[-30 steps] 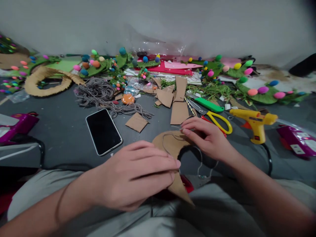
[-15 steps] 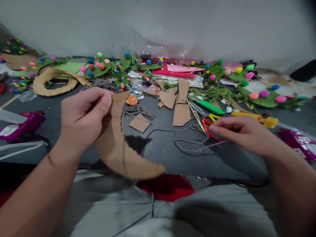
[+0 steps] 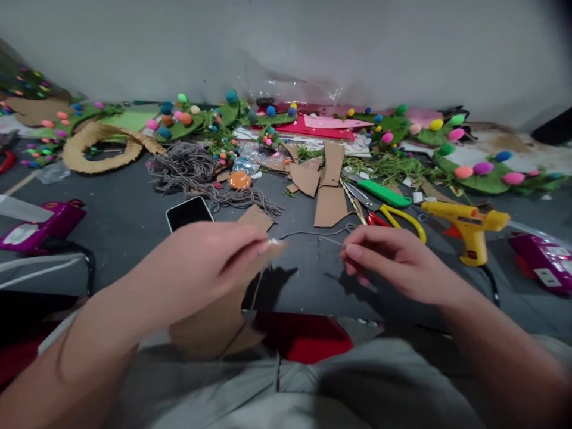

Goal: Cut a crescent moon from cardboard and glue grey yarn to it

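Note:
My left hand is closed on a curved piece of cardboard, which hangs below it over the table's front edge, tilted and blurred. Fingers pinched, my right hand holds the thin grey cord above the table, a little right of the middle. The cord runs back leftward across the dark tabletop. Behind my left hand lie a small cardboard square and a phone. Scissors with yellow handles lie just behind my right hand.
A yellow glue gun stands at the right, near a purple device. Another purple device is at the left. A grey cord pile, a wrapped ring, cardboard scraps and green leaves with coloured balls line the back.
My left hand has moved right and lower with the cardboard, uncovering the phone and cord pile. My right hand has come left, toward the other hand, and the glue gun now shows fully.

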The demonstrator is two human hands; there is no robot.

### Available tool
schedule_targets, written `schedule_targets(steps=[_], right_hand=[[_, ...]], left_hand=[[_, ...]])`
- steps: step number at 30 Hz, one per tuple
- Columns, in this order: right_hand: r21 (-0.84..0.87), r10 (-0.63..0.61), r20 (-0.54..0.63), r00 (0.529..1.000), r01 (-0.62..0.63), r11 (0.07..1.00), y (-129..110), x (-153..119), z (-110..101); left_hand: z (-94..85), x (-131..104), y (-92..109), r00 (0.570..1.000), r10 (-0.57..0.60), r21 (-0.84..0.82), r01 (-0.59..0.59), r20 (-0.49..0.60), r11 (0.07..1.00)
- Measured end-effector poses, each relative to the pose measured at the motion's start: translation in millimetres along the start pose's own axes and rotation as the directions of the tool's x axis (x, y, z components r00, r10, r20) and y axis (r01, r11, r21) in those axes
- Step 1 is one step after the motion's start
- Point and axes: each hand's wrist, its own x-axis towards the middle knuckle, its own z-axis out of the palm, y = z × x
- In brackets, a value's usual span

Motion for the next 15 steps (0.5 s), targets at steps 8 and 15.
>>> schedule_targets(steps=[8,15], right_hand=[[-0.022,-0.157,0.207,0.966,0.165,0.986,0.5,4.4,17.6],[0.196,-0.179,0.140,0.974,0.150,0.969,-2.4,5.1,77.6]], left_hand=[[-9.3,-2.6,8.7,0.992,-0.007,0.121,0.022,-0.129,0.992],[16.3,7.2,18.8,0.986,-0.028,-0.125,0.008,-0.165,0.992]])
